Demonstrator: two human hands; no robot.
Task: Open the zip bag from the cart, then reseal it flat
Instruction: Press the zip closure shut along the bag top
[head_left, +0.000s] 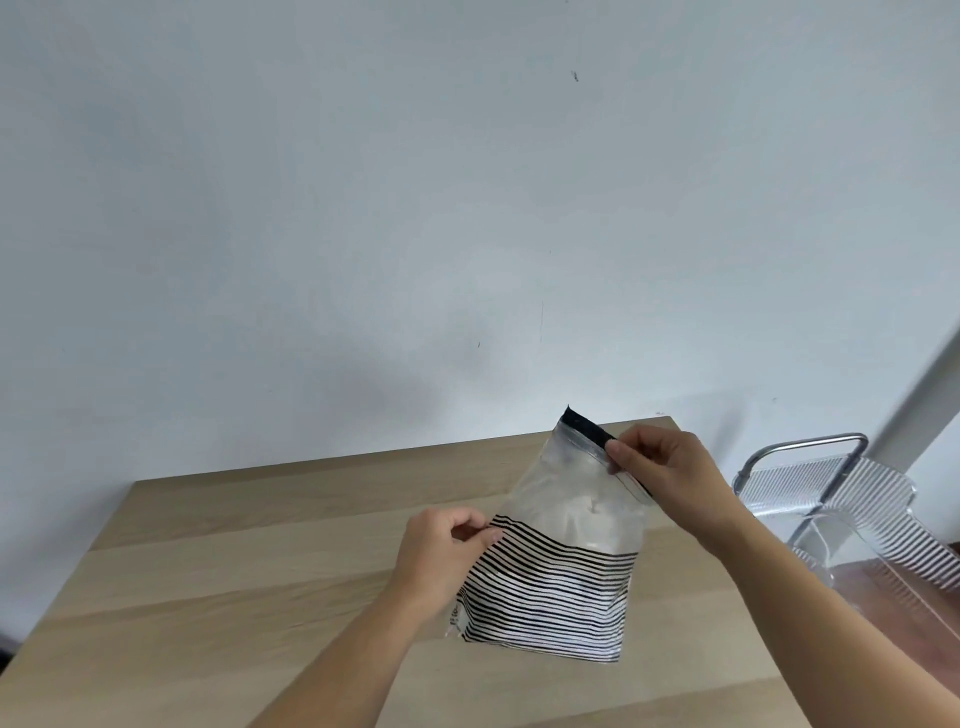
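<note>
**Zip bag held upright over the wooden surface, both hands pinching it**

A zip bag (563, 561) stands tilted above a light wooden surface (218, 582), its lower edge at or just above the wood near the right front part; whether it actually touches cannot be told. The bag's lower half is printed with black and white stripes, the upper half is clear, and a black zip strip (587, 428) runs along the top edge, slanting down toward the right. Something pale and crumpled shows through the clear part, too blurred to name.

The left hand (441, 556) is at the bag's left edge, where the stripes begin, with thumb and fingertips closed together on the plastic in a pinch. The right hand (670, 478) is higher up, at the zip strip, thumb and forefinger pinched on the strip about midway along its length; the rest of the strip passes behind the hand. Both forearms are bare and reach in from the bottom of the view.

Whether the zip is open or sealed cannot be told from here.

To the right of the surface, apart from it, stands a cart (852, 514) with a metal handle bar and clear ribbed plastic walls. A plain pale wall (363, 208) fills the upper part of the view.
</note>
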